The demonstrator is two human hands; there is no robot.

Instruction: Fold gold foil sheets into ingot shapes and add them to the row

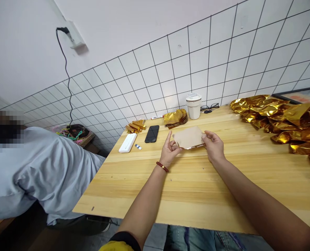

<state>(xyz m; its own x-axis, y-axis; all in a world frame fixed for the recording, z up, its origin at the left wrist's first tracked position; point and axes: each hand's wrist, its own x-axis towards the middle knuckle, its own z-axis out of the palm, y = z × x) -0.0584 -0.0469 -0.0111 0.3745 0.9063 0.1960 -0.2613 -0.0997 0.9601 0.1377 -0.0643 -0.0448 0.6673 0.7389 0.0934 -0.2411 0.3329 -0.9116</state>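
Our left hand (168,152), forefinger extended, grips corner of flat tan cardboard (189,137); our right hand (214,144) pinches opposite edge. Smooth wood-grain table (191,195) beneath, crinkled gold foil (296,122) at right, white tiled wall (199,62) beyond.

The table (194,198) is open on its near side and between right hand (214,145) and foil (298,122). Beyond, phone (152,134) and cup (194,108) obstruct; room behind the cup seems scant

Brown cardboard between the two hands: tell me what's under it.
The wooden table is below the cardboard; a ragged strip shows along its near edge, but the rest underneath is covered.
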